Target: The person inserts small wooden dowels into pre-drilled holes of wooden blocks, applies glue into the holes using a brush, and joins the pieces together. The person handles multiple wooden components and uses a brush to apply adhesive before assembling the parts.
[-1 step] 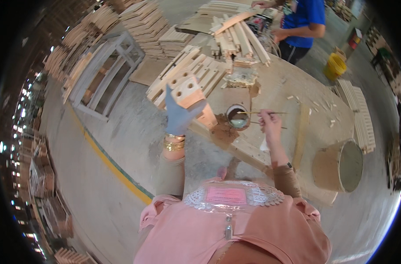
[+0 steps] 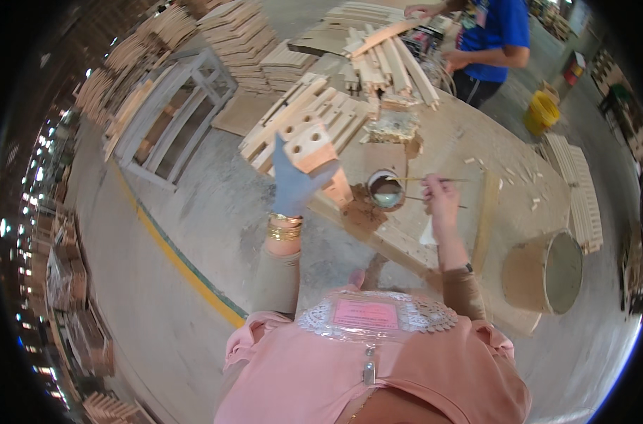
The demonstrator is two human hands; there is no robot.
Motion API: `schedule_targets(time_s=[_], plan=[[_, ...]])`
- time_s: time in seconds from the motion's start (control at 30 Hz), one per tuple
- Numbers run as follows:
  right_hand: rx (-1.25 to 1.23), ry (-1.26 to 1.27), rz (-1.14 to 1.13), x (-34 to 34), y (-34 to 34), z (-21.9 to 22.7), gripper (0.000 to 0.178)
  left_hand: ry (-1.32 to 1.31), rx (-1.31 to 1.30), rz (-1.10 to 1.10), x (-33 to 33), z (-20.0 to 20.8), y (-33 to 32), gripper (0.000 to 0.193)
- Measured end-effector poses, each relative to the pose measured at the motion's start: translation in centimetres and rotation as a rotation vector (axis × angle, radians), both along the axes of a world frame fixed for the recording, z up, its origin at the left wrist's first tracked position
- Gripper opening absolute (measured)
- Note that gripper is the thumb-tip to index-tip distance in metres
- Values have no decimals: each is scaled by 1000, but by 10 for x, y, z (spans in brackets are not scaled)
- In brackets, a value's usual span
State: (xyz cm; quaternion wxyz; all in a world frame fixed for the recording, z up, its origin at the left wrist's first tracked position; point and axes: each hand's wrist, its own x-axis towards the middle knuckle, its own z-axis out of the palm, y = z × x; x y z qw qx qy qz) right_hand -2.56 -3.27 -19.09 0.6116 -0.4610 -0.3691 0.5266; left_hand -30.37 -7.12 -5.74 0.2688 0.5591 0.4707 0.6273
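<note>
My left hand (image 2: pixel 296 185), in a grey glove, is closed around a pale wooden block (image 2: pixel 308 145) with several round holes drilled in its face. The block is tilted at the near left edge of the worktable. In my bare right hand (image 2: pixel 442 205) is a thin stick (image 2: pixel 414 179), pinched between the fingers; whether it has bristles I cannot tell. Its left end reaches over a round pot (image 2: pixel 386 189) with pale liquid inside. Another thin rod (image 2: pixel 454 205) runs past my right hand toward the pot.
Long wooden strips (image 2: pixel 399 67) and slats lie piled at the table's far side, where a person in blue (image 2: pixel 501 42) works. A large bucket (image 2: pixel 537 272) stands at the right, a yellow bucket (image 2: pixel 542 112) farther off. A grey frame rack (image 2: pixel 176 120) is at left.
The whole view has shifted slightly. My hands keep their hold on the block and the stick, and the stick's end stays at the pot.
</note>
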Motion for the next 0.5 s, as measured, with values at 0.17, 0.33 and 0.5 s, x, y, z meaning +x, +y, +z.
schedule_targets(time_s=[0.17,0.33,0.5], plan=[[269,224,57,-8,10,131,15,-44,91,-116,5,8,2,76],[616,13,214,-39,0,249,16,-11,72,-121,8,7,3,74],[774,-333,328,-73,-6,289,21,42,96,-137,15,15,1,74]])
